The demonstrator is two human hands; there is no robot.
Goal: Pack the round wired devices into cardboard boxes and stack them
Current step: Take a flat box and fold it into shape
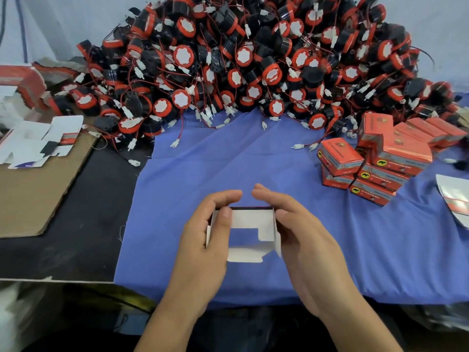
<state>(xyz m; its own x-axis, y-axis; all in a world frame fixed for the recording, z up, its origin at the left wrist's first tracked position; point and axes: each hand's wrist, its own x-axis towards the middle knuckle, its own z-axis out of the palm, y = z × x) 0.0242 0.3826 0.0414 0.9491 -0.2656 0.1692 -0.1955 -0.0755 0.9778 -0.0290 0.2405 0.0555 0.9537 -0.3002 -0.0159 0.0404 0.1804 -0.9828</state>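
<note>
We are holding the small cardboard box [251, 222] between both hands, just above the blue cloth [253, 158]. The left hand [203, 235] is curling round its left wall, thumb lying across a flap. The right hand [302, 237] is clasping the right wall. The box is gaping toward us, matt white inside, flaps loose; fingers are hiding its far side. Beyond, round black-and-red wired devices [241, 62] are lying heaped; glossy red packed boxes [375, 158] are sitting stacked at right.

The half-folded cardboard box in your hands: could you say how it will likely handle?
Probably light and flimsy: the cardboard box is thin, open-ended card with loose flaps. It could buckle if the left hand and right hand squeeze hard.
</note>
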